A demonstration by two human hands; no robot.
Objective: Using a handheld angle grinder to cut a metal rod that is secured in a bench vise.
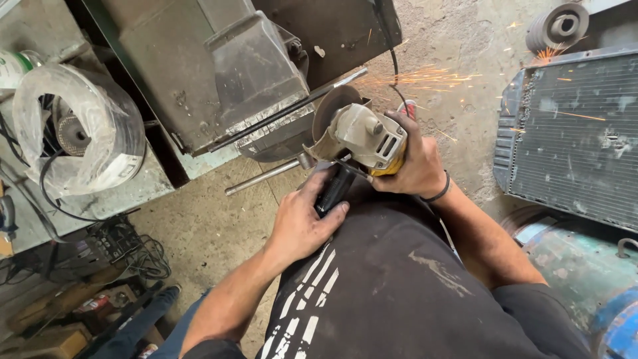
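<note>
Left hand (302, 223) curled closed, forearm angled up from below; right hand (412, 163) clenched, wrist bent, arm reaching forward.

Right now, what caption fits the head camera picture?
Both hands grip an angle grinder, sparks flying off a clamped metal bar.

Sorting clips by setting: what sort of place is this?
Most likely a metal or repair workshop. Both hands, the left hand and the right hand, hold an angle grinder throwing sparks off a clamped metal strip; a radiator lies on the concrete floor.
</note>
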